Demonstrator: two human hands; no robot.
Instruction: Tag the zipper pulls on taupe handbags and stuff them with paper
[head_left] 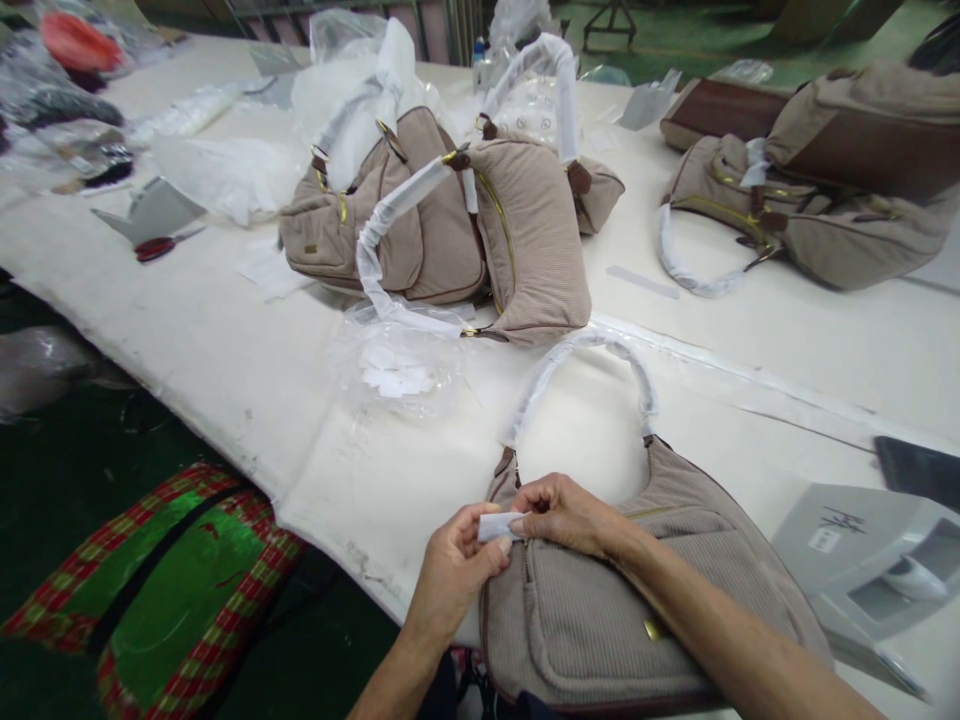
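A small white paper slip (495, 526) is pinched between my two hands, above the left end of a taupe corduroy handbag (600, 620). My left hand (457, 565) grips the slip's left part between thumb and fingers. On its right end, my right hand (566, 515) is closed with thumb and fingertips, near the bag's zipper. The bag lies in front of me with its strap (581, 350), wrapped in white paper, arched away from me. A small gold plate (655, 629) sits on the bag's front, partly beside my right forearm.
Behind lie more taupe handbags (532, 240) and a plastic bag of white slips (397, 365). Red-handled scissors (157, 248) rest at the left. Further bags (847, 240) are at the right, above a dark phone-like slab (919, 470) and a grey box (862, 550).
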